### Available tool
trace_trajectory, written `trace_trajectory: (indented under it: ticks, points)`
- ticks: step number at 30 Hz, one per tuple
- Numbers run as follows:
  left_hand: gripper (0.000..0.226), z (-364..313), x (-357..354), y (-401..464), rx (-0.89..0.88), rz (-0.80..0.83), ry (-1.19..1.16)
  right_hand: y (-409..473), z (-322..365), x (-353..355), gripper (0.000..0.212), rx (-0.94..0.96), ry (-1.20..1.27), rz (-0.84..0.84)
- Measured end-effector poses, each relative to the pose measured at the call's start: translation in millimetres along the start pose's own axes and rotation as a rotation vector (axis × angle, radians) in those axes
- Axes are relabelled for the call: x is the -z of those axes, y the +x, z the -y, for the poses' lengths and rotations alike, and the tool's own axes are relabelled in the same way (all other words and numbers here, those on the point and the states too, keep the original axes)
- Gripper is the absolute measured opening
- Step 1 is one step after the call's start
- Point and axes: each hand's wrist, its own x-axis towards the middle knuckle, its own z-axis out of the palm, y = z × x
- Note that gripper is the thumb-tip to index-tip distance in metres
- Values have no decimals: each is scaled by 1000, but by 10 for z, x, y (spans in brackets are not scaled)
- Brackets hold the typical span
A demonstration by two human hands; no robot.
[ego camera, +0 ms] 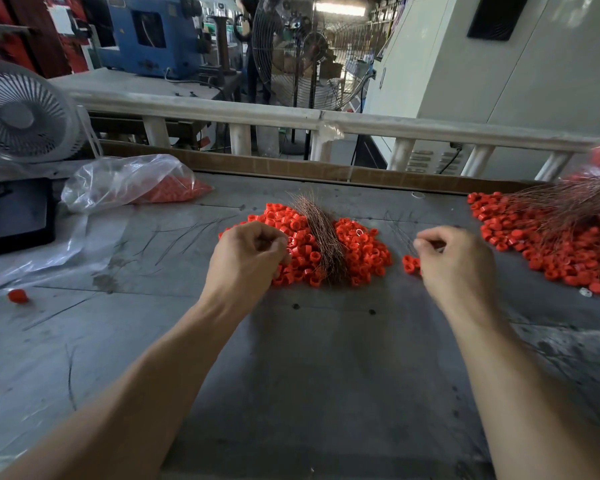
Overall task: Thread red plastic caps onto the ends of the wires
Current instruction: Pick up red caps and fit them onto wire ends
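Note:
A heap of loose red plastic caps lies mid-table, with a bundle of thin copper wires laid across it. My left hand rests at the heap's left edge, fingers curled, thumb and forefinger pinching a red cap. My right hand hovers right of the heap with fingers curled; it seems to pinch a thin wire, which is too fine to make out. Two red caps sit just left of that hand.
A second pile of caps with wires through them lies at the right. A plastic bag of red caps lies back left, beside a white fan and a black tray. One stray cap sits far left. A railing runs behind the grey table.

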Motion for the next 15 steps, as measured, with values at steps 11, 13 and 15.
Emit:
trace_trajectory:
  ticks: [11, 13, 15]
  points:
    - [15, 54, -19, -17, -144, 52, 422, -342, 480, -200, 9, 343, 114, 282]
    - [9, 54, -19, -28, -160, 78, 467, -352, 503, -212, 9, 376, 111, 283]
    - [8, 47, -24, -48, -179, 110, 502, -359, 515, -231, 11, 384, 117, 256]
